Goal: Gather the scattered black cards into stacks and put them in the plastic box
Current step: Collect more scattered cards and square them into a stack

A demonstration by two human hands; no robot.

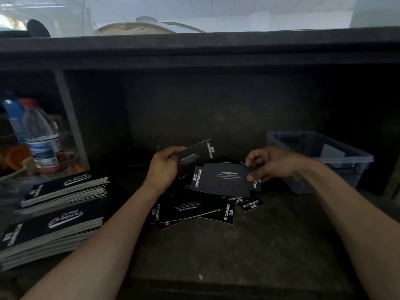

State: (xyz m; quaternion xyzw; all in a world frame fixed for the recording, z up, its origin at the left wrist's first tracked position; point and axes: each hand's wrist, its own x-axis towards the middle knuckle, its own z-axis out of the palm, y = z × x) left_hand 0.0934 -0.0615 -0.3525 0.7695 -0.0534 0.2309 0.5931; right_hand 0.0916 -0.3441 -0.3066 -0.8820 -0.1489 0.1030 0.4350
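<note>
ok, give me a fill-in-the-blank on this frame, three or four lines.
The clear plastic bottle has a ____ cap.
The translucent blue-grey plastic box sits to the ____ of the loose black cards.
The left hand and right hand each grip at least one black printed ____.
Missing: red; right; card.
</note>
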